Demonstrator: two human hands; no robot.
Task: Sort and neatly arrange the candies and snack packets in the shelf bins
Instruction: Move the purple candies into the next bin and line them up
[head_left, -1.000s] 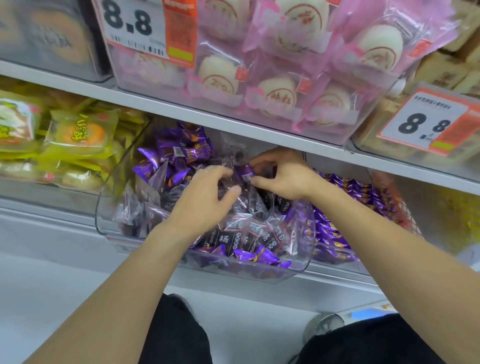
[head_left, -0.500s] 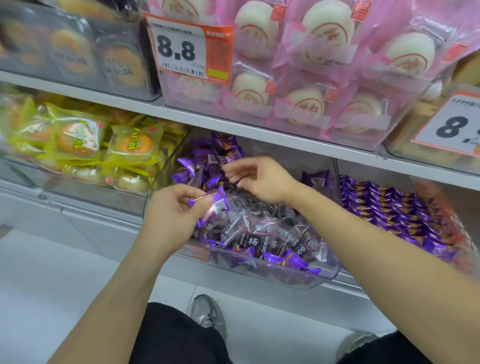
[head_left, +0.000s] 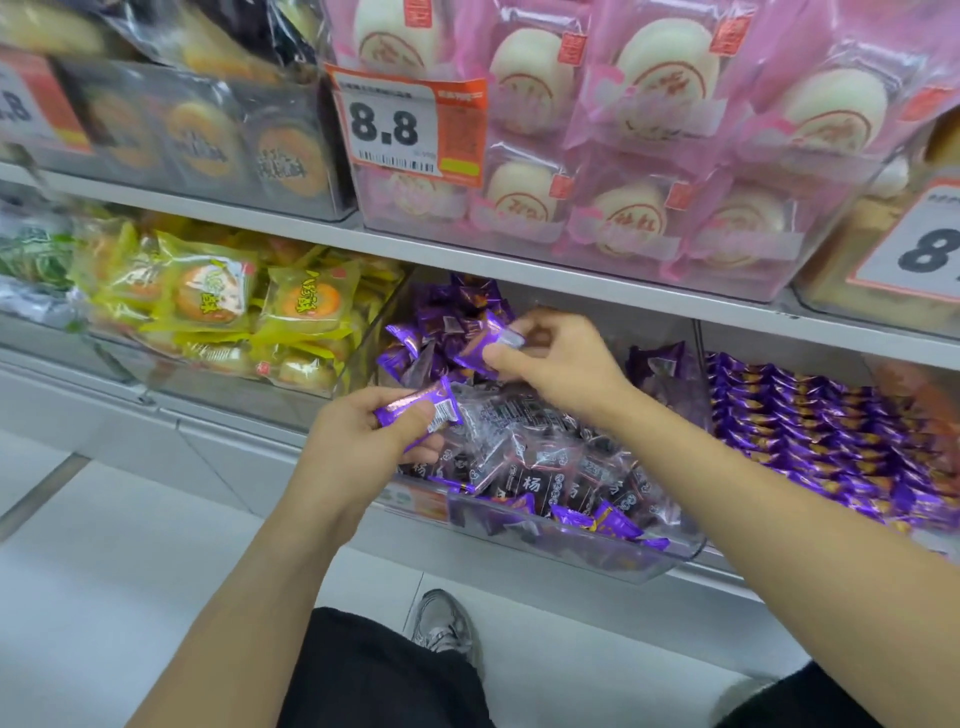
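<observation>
Purple foil candy (head_left: 415, 408) pinched in left hand (head_left: 358, 447).

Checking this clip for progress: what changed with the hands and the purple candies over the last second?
Both hands came up out of the mixed bin. The left hand now grips a purple candy that it lifted from the pile; the right hand has pinched a second purple candy near the back. The dark-wrapped candies and the neat purple rows stayed put.
</observation>
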